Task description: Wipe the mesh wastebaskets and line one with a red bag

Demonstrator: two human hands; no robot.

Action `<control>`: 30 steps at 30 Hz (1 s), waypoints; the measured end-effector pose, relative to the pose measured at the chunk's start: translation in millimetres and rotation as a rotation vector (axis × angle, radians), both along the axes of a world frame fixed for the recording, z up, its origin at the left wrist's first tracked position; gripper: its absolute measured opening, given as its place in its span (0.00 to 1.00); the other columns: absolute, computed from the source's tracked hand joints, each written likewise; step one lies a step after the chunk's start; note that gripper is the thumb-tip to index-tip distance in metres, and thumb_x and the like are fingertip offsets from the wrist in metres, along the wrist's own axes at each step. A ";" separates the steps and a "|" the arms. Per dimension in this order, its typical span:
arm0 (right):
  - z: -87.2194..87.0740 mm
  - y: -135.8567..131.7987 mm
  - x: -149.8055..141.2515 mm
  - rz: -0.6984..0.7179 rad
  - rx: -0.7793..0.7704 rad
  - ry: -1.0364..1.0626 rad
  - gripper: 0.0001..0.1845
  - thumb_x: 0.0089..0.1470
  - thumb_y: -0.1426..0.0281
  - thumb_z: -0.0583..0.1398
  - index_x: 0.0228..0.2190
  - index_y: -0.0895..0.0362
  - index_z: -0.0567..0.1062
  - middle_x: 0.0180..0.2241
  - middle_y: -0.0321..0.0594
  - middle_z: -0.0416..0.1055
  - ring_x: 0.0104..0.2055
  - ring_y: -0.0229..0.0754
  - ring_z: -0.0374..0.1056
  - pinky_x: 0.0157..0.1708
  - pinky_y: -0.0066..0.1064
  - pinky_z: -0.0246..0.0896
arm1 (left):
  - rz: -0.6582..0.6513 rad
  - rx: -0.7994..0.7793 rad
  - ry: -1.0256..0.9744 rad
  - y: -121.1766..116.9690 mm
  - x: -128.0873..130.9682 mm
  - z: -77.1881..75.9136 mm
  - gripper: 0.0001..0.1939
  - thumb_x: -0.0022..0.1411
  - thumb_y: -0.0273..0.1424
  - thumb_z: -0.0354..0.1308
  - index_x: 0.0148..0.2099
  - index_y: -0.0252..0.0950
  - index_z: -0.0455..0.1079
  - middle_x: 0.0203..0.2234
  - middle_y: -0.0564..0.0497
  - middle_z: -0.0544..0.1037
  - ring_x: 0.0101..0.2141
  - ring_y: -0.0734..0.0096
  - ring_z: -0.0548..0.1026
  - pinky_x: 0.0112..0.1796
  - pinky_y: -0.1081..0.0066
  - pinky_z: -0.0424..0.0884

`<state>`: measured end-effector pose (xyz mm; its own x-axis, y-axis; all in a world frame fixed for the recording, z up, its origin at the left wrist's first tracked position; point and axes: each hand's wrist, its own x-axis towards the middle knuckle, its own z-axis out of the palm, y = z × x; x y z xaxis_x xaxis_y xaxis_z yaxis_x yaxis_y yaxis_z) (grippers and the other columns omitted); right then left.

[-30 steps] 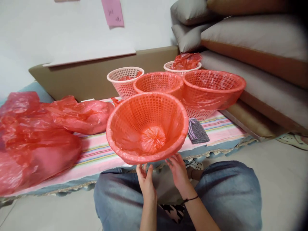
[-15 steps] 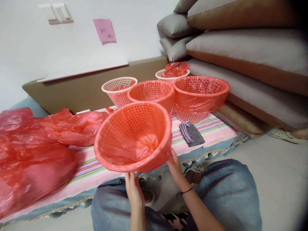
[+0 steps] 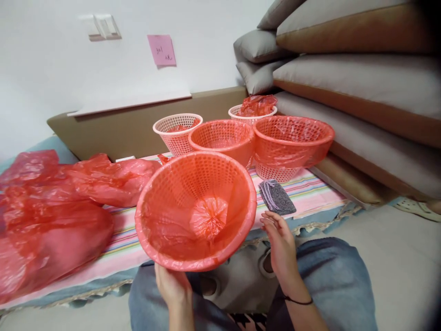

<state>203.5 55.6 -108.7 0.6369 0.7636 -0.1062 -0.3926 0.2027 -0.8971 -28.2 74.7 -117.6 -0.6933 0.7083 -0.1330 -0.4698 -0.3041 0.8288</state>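
A round perforated plastic basket (image 3: 165,202), lined with a red plastic bag, tilts toward me over my lap. Under its near rim, my left hand (image 3: 174,285) supports it; the fingertips are hidden beneath. My right hand (image 3: 282,243) is off the basket's right side, fingers loosely curled and apart, with nothing in them. Just beyond those fingers lies a folded dark grey cloth (image 3: 278,197) with lilac edging. Behind the held basket stand two more red-lined baskets, one in the middle (image 3: 223,131) and one at the right (image 3: 292,133).
Two pale pink baskets, one at left (image 3: 177,131) and one farther back (image 3: 234,111), hold red plastic. A heap of red plastic bags (image 3: 69,230) covers the left of the striped cloth (image 3: 129,230). Stacked cushions (image 3: 351,78) rise at the right.
My right hand has left the basket's side and moved right, its fingers opening. The basket has come nearer and tipped more toward me, while my left hand has shifted left beneath it.
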 end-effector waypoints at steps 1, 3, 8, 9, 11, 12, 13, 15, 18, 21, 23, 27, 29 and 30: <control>12.0 -4.9 0.9 0.035 0.017 0.015 0.20 0.43 0.59 0.71 0.38 0.53 0.78 0.35 0.36 0.76 0.38 0.38 0.71 0.38 0.28 0.65 | 0.063 -0.006 0.014 -2.9 -1.6 5.4 0.07 0.57 0.29 0.62 0.40 0.40 0.77 0.39 0.57 0.79 0.43 0.72 0.74 0.46 0.77 0.70; 34.0 -14.3 -2.6 0.186 0.052 0.067 0.17 0.45 0.58 0.71 0.34 0.55 0.78 0.29 0.35 0.75 0.31 0.36 0.70 0.30 0.25 0.65 | 0.148 -0.023 0.039 -10.3 -4.0 16.7 0.04 0.55 0.26 0.62 0.34 0.39 0.75 0.33 0.59 0.77 0.35 0.76 0.73 0.41 0.80 0.70; 61.0 -25.7 -19.7 0.360 0.113 0.222 0.14 0.48 0.60 0.70 0.33 0.55 0.79 0.30 0.37 0.77 0.32 0.37 0.72 0.33 0.27 0.70 | 0.036 -0.044 0.076 -36.6 3.7 52.2 0.03 0.51 0.27 0.65 0.31 0.36 0.73 0.26 0.59 0.74 0.28 0.78 0.69 0.32 0.81 0.68; 61.8 -26.6 -22.3 0.359 0.123 0.246 0.13 0.49 0.61 0.70 0.34 0.55 0.79 0.32 0.38 0.77 0.33 0.37 0.73 0.35 0.28 0.71 | -0.049 -0.050 0.068 -42.2 6.6 59.3 0.05 0.51 0.29 0.65 0.31 0.35 0.73 0.25 0.58 0.73 0.26 0.78 0.68 0.30 0.80 0.69; 61.8 -28.2 -26.1 0.362 0.139 0.288 0.12 0.50 0.63 0.69 0.35 0.55 0.78 0.34 0.38 0.78 0.36 0.37 0.74 0.38 0.28 0.72 | -0.214 -0.069 0.037 -52.1 11.6 71.3 0.10 0.50 0.36 0.67 0.30 0.36 0.73 0.21 0.57 0.73 0.22 0.77 0.67 0.25 0.78 0.68; 61.5 -29.2 -27.6 0.367 0.141 0.309 0.11 0.50 0.63 0.69 0.35 0.55 0.78 0.35 0.38 0.78 0.36 0.37 0.74 0.38 0.28 0.72 | -0.281 -0.083 0.022 -56.0 13.2 75.9 0.13 0.48 0.39 0.69 0.28 0.36 0.72 0.20 0.56 0.72 0.21 0.76 0.67 0.23 0.77 0.68; 61.3 -30.4 -29.1 0.381 0.140 0.328 0.11 0.51 0.63 0.69 0.36 0.55 0.78 0.35 0.38 0.78 0.36 0.37 0.74 0.38 0.28 0.73 | -0.333 -0.098 0.010 -59.2 14.2 79.3 0.16 0.46 0.42 0.70 0.26 0.36 0.72 0.19 0.55 0.72 0.20 0.75 0.68 0.22 0.76 0.69; 60.9 -32.7 -32.3 0.436 0.127 0.359 0.12 0.51 0.63 0.69 0.36 0.55 0.78 0.35 0.38 0.78 0.35 0.38 0.74 0.36 0.29 0.73 | -0.424 -0.127 0.002 -63.6 14.9 83.4 0.20 0.44 0.47 0.70 0.24 0.35 0.72 0.19 0.53 0.73 0.21 0.72 0.71 0.23 0.74 0.71; 59.8 -35.4 -38.3 0.586 0.094 0.388 0.13 0.50 0.62 0.70 0.36 0.56 0.78 0.33 0.39 0.77 0.34 0.39 0.75 0.32 0.29 0.73 | -0.577 -0.175 0.012 -67.5 15.8 85.2 0.25 0.45 0.52 0.68 0.26 0.33 0.75 0.21 0.48 0.76 0.23 0.68 0.75 0.26 0.70 0.75; 58.0 -37.1 -45.9 0.718 0.086 0.424 0.12 0.50 0.62 0.70 0.34 0.56 0.79 0.33 0.40 0.78 0.35 0.40 0.76 0.31 0.27 0.73 | -0.730 -0.202 0.017 -72.1 21.2 86.6 0.25 0.51 0.52 0.66 0.31 0.32 0.78 0.27 0.43 0.80 0.27 0.63 0.78 0.30 0.67 0.77; 57.7 -37.7 -51.1 0.750 0.105 0.445 0.11 0.50 0.62 0.70 0.33 0.56 0.79 0.32 0.40 0.79 0.35 0.40 0.77 0.33 0.26 0.73 | -0.783 -0.182 0.008 -75.8 27.4 89.0 0.22 0.55 0.49 0.65 0.34 0.32 0.79 0.31 0.41 0.82 0.31 0.60 0.80 0.32 0.66 0.78; 60.4 -37.3 -58.7 0.693 0.128 0.480 0.09 0.49 0.65 0.70 0.32 0.56 0.80 0.34 0.42 0.80 0.37 0.40 0.78 0.40 0.27 0.73 | -0.745 -0.137 -0.091 -80.2 39.1 95.1 0.16 0.55 0.42 0.67 0.41 0.35 0.80 0.41 0.41 0.82 0.41 0.57 0.80 0.37 0.67 0.79; 63.6 -36.6 -59.9 0.640 0.127 0.492 0.11 0.48 0.65 0.71 0.33 0.56 0.81 0.36 0.42 0.81 0.39 0.41 0.78 0.42 0.28 0.73 | -0.683 -0.134 -0.135 -79.7 42.0 96.7 0.16 0.54 0.39 0.68 0.42 0.36 0.80 0.44 0.42 0.82 0.44 0.56 0.80 0.39 0.67 0.79; 65.6 -36.2 -60.0 0.618 0.128 0.493 0.12 0.46 0.65 0.72 0.34 0.56 0.81 0.36 0.42 0.81 0.40 0.41 0.78 0.43 0.28 0.73 | -0.642 -0.129 -0.148 -78.9 42.7 96.9 0.16 0.53 0.38 0.68 0.43 0.36 0.80 0.45 0.42 0.81 0.45 0.56 0.80 0.40 0.66 0.79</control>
<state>143.6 19.4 -43.1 -0.0025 0.9883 -0.1527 -0.8129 -0.0909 -0.5752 14.5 -4.1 -20.7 -0.1077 0.9460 -0.3057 -0.6357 0.1709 0.7528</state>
